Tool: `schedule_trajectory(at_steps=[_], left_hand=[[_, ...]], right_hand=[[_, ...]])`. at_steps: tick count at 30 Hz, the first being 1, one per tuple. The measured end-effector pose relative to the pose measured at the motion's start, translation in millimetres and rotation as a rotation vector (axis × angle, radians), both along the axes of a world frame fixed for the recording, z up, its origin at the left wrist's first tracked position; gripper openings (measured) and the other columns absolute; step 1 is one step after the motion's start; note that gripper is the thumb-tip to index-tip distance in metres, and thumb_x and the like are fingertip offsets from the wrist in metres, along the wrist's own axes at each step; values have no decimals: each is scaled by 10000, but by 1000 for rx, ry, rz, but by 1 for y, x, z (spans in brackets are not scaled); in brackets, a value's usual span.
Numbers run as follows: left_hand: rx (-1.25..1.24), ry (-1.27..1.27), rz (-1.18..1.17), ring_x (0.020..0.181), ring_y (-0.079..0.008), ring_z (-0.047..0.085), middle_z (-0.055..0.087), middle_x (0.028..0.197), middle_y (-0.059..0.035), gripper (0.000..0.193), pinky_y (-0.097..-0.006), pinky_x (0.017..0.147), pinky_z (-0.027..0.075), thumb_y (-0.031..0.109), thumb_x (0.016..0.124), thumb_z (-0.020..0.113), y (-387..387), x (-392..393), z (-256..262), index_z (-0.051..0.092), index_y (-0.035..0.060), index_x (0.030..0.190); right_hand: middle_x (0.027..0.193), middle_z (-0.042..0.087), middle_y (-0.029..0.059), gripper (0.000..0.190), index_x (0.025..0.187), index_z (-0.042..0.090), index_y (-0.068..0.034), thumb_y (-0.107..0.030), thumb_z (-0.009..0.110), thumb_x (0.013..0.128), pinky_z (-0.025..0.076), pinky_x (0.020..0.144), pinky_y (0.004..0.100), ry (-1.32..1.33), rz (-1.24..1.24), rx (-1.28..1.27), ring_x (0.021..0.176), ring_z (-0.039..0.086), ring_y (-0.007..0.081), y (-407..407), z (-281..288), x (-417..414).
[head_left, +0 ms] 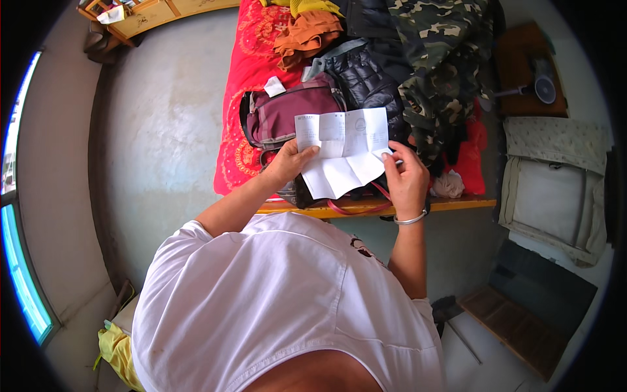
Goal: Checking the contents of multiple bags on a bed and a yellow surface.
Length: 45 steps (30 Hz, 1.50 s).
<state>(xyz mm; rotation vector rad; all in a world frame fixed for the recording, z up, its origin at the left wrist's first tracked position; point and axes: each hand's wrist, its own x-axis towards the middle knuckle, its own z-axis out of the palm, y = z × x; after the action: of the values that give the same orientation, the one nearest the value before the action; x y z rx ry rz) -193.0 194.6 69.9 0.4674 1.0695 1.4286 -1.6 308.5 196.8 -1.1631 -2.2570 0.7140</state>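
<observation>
A creased sheet of white paper [338,166] bearing print and a round stamp is spread between my two hands. My left hand [290,160] pinches its left edge, thumb on top. At the right edge my right hand [405,171] grips it between thumb and fingers; a silver bangle [410,217] circles that wrist. Behind the paper lies a maroon bag [296,109], with a small white piece of paper or tissue [274,86] on top. A dark bag [296,192] with a red strap [350,210] is partly hidden under the sheet.
The red patterned bedding [235,169] carries an orange garment [309,36], a black quilted jacket [362,73] and camouflage clothing [436,68]. A wooden bed edge [460,204] runs before me. To the right stand a wooden table [526,73] with a fan [544,89] and a fabric-covered frame [548,196].
</observation>
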Motion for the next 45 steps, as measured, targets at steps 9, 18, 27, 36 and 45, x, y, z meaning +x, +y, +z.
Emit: schedule_trajectory(at_steps=[9, 18, 27, 36, 45], left_hand=[[-53, 101, -117, 827, -67, 557, 614, 917, 16, 189, -257, 744, 467, 172, 906, 556, -5, -7, 9, 608, 77, 1061], [-23, 76, -202, 821, -63, 550, 614, 917, 17, 208, -255, 740, 455, 219, 903, 568, 0, 1, 22, 608, 82, 1054], [-124, -86, -132, 862, -98, 565, 618, 950, -13, 328, -280, 777, 454, 343, 903, 547, 1, -1, 28, 591, 68, 1077], [-97, -163, -136, 929, -134, 573, 620, 1018, -40, 355, -294, 848, 440, 261, 836, 652, 2, 3, 27, 569, 57, 1114], [-107, -257, -187, 982, -161, 565, 613, 1036, -45, 406, -337, 897, 434, 157, 747, 736, 0, 15, 19, 570, 69, 1108]], right_hand=[[756, 595, 60, 122, 848, 638, -68, -86, 660, 729, 456, 659, 339, -126, 123, 243, 756, 582, 255, 3, 2, 3], [877, 582, 68, 218, 931, 568, -56, -71, 659, 733, 477, 646, 337, -184, 217, 30, 724, 598, 220, -25, -37, -26], [850, 591, 83, 143, 797, 496, -53, 24, 589, 720, 484, 602, 369, -6, 310, 131, 716, 603, 288, -25, -45, -21], [867, 599, 75, 184, 774, 495, -56, 74, 571, 667, 489, 634, 372, 46, 178, 213, 762, 604, 287, -29, -44, -19], [824, 567, 65, 202, 760, 495, -59, 65, 604, 643, 480, 639, 355, -40, 198, 289, 755, 589, 266, -31, -45, -19]])
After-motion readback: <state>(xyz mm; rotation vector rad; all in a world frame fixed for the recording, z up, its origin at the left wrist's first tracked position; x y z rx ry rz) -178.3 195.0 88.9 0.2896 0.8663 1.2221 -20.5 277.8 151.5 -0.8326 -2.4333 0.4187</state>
